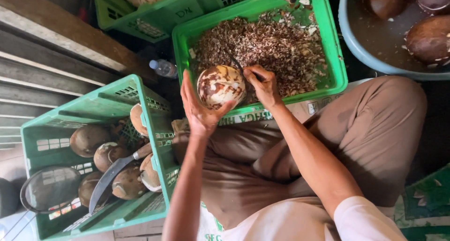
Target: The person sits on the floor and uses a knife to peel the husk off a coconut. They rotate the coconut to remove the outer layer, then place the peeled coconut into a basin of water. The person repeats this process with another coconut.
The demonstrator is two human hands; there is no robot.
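At the far left a green crate (101,109) holds several brown coconuts (88,139) still mostly in their dark skin, with a curved heavy knife (110,175) laid across them, blade down the pile and handle up near the crate wall, where it rests within easy reach; a round dark-rimmed strainer or lid (50,188) sits in the crate's lower corner. Just beyond the crate a small plastic bottle (163,68) lies on the floor. Moving right, the left hand (199,109) is spread open, cupping a partly peeled coconut (221,85) from below and from the side, fingers splayed so the round shell does not roll. The coconut sits over the near rim of a second green crate (335,58) filled with brown shavings (272,46), so parings likely drop straight in. The right hand (263,84) is closed around a thin dark blade (236,63) whose tip meets the coconut's upper side. At the far right a blue basin (365,58) of water holds more coconuts (429,37)
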